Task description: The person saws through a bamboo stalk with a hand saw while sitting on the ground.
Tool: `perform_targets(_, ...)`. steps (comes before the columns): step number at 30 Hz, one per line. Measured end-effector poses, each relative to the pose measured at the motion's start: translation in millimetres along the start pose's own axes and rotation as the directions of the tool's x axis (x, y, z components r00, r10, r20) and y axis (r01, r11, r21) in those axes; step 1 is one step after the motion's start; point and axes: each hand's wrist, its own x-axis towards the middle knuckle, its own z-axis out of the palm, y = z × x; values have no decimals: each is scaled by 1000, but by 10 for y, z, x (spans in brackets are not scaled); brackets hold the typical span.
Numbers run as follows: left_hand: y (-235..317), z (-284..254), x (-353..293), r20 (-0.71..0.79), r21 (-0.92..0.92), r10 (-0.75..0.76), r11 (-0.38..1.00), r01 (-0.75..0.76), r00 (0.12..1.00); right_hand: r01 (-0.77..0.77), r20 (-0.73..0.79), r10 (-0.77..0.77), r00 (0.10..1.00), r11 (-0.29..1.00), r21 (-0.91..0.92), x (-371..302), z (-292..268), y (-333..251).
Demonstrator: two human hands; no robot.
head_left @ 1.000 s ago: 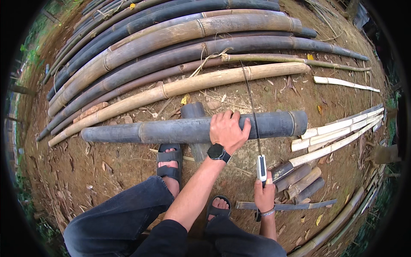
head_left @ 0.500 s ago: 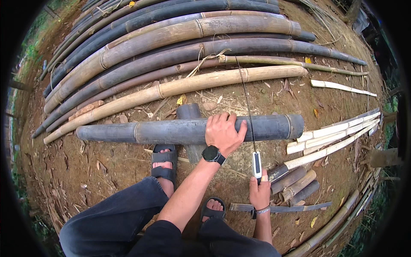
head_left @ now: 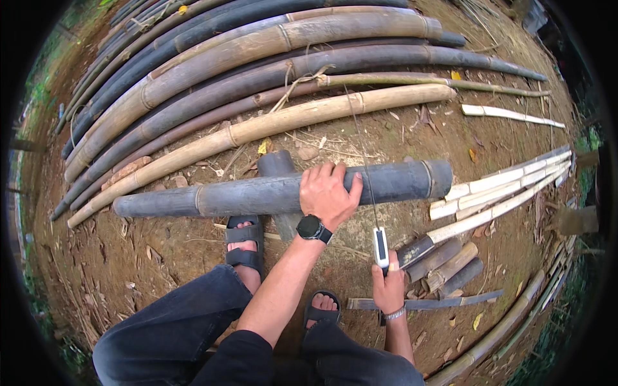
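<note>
A dark grey bamboo pole (head_left: 251,198) lies crosswise in front of me, resting on a shorter dark bamboo piece (head_left: 275,164) beneath it. My left hand (head_left: 329,195), a black watch on its wrist, grips the pole from above with fingers over the far side. Just right of that hand, the thin blade of a handsaw (head_left: 360,141) crosses the pole. My right hand (head_left: 389,288) is closed round the lower end of the saw's white and black handle. Whether the blade sits in a cut cannot be made out.
Long bamboo poles (head_left: 212,71) lie side by side beyond, with a pale pole (head_left: 341,110) nearest. Pale split strips (head_left: 502,186) are at right. Short bamboo offcuts (head_left: 450,267) and a dark strip (head_left: 425,302) lie by my right hand. My sandalled foot (head_left: 244,238) stands by the pole.
The saw has slid a little toward me across the pole with my right hand. My left hand keeps its hold on the pole. The whole view has shifted slightly.
</note>
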Motion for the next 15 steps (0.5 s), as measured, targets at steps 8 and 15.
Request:
perform_targets(8, 23, -21, 45, 29, 5, -13, 1000, 13, 1000, 52, -15, -52, 999, 997, 55, -89, -2, 126)
perform_targets(15, 7, -52, 52, 62, 19, -31, 999, 30, 998, -8, 34, 6, 999, 999, 44, 91, 6, 6)
